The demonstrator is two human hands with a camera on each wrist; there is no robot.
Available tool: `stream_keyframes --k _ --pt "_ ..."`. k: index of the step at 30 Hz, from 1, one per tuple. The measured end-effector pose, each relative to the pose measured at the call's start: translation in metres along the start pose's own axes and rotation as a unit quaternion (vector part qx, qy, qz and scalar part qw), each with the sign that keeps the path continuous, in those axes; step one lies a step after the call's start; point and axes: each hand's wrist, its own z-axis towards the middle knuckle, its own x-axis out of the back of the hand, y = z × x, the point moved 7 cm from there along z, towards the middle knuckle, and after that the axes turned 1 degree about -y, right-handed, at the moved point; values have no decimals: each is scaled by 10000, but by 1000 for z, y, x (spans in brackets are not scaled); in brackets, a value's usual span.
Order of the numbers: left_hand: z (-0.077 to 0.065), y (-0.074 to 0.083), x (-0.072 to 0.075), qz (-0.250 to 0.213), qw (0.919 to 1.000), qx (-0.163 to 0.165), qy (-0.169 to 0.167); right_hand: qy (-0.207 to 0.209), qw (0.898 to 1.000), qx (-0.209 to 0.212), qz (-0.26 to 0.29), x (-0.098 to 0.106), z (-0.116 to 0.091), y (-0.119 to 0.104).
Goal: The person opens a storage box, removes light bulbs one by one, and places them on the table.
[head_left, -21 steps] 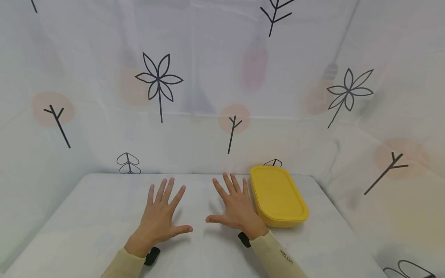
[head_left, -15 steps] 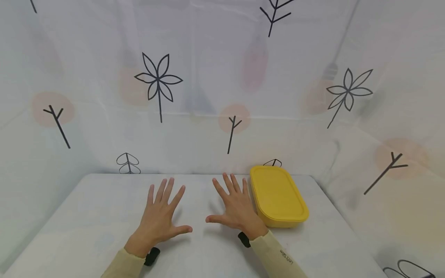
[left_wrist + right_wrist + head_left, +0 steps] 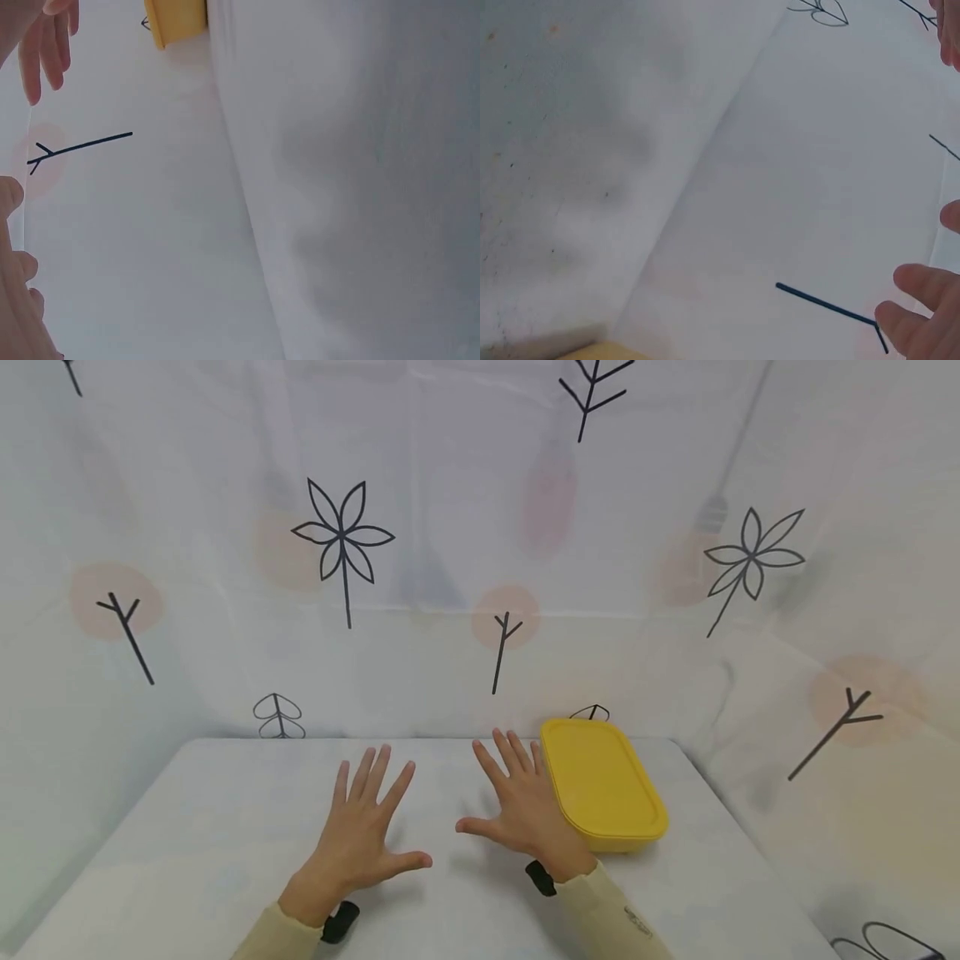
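In the head view my left hand (image 3: 356, 842) is held above the white table, palm down, its fingers straight and spread. My right hand (image 3: 532, 812) has the same spread pose, with the thumb pointing left. A yellow lidded food container (image 3: 603, 778) stands on the table just right of that hand, which overlaps its left edge in the view; whether they touch I cannot tell. Neither hand holds anything. Part of the container also shows at the top of the left wrist view and along the bottom of the right wrist view, where fingertips (image 3: 922, 285) appear at the right edge.
The white table (image 3: 187, 827) stretches out beneath both hands. Behind it and at the sides hangs a pale sheet (image 3: 420, 668) printed with dark flowers, twigs and soft pink spots. Both wrists carry dark straps (image 3: 341, 922) below light sleeves (image 3: 611, 910).
Both hands have shifted slightly to the right in the head view, fingers still spread. The container stays in place, and the view has tilted a little.
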Motion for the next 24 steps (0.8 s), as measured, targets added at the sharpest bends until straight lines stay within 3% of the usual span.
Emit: stream_keyframes --k 8,16,24 --pt "5 26 -5 -387 9990 -208 -11 379 9993 46 -9 16 -20 21" --pt "11 58 -15 -1061 9929 -533 55 118 9988 -463 135 26 -45 49" --pt "23 88 -25 -1378 9878 -729 -50 327 9967 -665 320 39 -64 73"
